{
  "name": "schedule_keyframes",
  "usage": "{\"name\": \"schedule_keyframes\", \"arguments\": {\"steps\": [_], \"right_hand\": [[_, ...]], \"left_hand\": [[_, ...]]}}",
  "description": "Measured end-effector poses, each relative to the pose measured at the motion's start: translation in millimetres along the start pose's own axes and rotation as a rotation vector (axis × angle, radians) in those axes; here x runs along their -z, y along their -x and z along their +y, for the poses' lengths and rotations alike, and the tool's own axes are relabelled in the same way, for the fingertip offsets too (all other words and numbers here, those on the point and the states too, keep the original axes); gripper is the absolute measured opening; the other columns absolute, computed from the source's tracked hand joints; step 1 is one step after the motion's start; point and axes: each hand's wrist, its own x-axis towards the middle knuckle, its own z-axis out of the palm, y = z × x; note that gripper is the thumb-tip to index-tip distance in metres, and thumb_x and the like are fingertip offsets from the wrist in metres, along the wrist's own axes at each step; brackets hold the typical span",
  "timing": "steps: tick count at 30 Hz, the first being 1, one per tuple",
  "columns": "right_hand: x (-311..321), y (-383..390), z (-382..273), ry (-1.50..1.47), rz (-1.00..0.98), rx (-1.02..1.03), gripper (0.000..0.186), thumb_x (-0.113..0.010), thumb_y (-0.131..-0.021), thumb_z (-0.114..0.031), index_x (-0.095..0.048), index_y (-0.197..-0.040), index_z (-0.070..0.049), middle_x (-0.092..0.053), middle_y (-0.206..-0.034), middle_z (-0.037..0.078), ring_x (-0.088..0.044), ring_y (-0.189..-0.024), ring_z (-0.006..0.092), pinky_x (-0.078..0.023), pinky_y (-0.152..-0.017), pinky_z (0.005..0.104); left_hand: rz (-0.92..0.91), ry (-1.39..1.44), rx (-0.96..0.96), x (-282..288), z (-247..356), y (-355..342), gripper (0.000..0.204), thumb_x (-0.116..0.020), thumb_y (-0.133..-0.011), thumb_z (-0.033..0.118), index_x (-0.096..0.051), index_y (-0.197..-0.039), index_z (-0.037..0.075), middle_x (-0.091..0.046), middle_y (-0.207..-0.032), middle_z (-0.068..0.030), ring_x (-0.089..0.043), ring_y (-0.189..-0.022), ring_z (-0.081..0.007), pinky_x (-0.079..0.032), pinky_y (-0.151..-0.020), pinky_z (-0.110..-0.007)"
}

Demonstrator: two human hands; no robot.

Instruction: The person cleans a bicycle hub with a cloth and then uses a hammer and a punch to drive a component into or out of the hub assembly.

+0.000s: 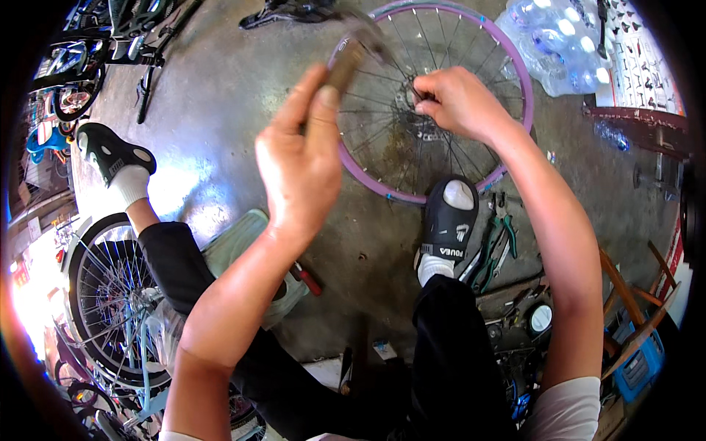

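Observation:
My left hand (300, 154) is closed round the wooden handle of a hammer (344, 70), raised over the near-left part of a wheel. The metal head of the hammer is smeared by motion. The bicycle wheel (525, 81) has a purple rim and dark spokes, and lies flat on the floor without a tyre. At its hub (406, 99), the fingers of my right hand (456, 101) are pinched together. Whatever they hold there is small and dark, and mostly hidden by the fingers.
My shoe (448, 220) stands at the wheel's near edge. Beside it lie green-handled pliers (504, 228) and other tools. A red-handled screwdriver (307, 279) lies between my legs. Plastic bottles (551, 44) stand at far right; a bicycle (110, 301) is at left, a wooden stool (636, 316) at right.

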Motion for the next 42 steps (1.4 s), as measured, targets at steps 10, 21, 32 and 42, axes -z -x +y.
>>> {"name": "schedule_keyframes", "arguments": {"steps": [10,21,32,42], "right_hand": [[-6,2,-8,0.189,-0.056,0.08,0.004,-0.072,-0.081,-0.005,-0.071,-0.084,-0.003,-0.071,-0.082,0.019,-0.071,-0.086,0.0402,-0.056,-0.075,0.0512],[-15,2,-8,0.264,-0.027,0.158,0.005,-0.069,-0.077,-0.002,-0.069,-0.081,-0.001,-0.071,-0.083,0.02,-0.071,-0.084,0.0417,-0.058,-0.074,0.0513],[-17,6,-17,0.4,-0.093,0.174,0.008,-0.073,-0.08,-0.003,-0.067,-0.084,0.001,-0.068,-0.087,0.018,-0.069,-0.088,0.0404,-0.057,-0.077,0.0509],[-20,3,-20,0.463,-0.183,0.188,0.005,-0.069,-0.077,-0.001,-0.069,-0.081,0.002,-0.068,-0.085,0.018,-0.07,-0.088,0.0391,-0.058,-0.078,0.0494]], "left_hand": [[0.121,0.073,0.029,-3,-19,45,0.042,-0.057,-0.111,0.019,-0.058,-0.15,0.004,-0.057,-0.074,0.0018,-0.047,-0.057,-0.0035,-0.042,-0.05,-0.021],[0.214,0.14,0.185,-13,-29,73,0.046,-0.054,-0.112,0.02,-0.051,-0.155,0.005,-0.056,-0.076,0.0017,-0.045,-0.059,-0.0028,-0.043,-0.051,-0.021],[0.1,0.207,0.252,-26,-30,101,0.048,-0.053,-0.112,0.015,-0.047,-0.158,0.007,-0.057,-0.079,0.0028,-0.046,-0.061,-0.0028,-0.043,-0.053,-0.021],[0.041,0.259,0.363,-35,-31,116,0.049,-0.053,-0.112,0.017,-0.045,-0.16,0.007,-0.053,-0.076,0.0037,-0.043,-0.061,-0.0027,-0.042,-0.053,-0.021]]}}
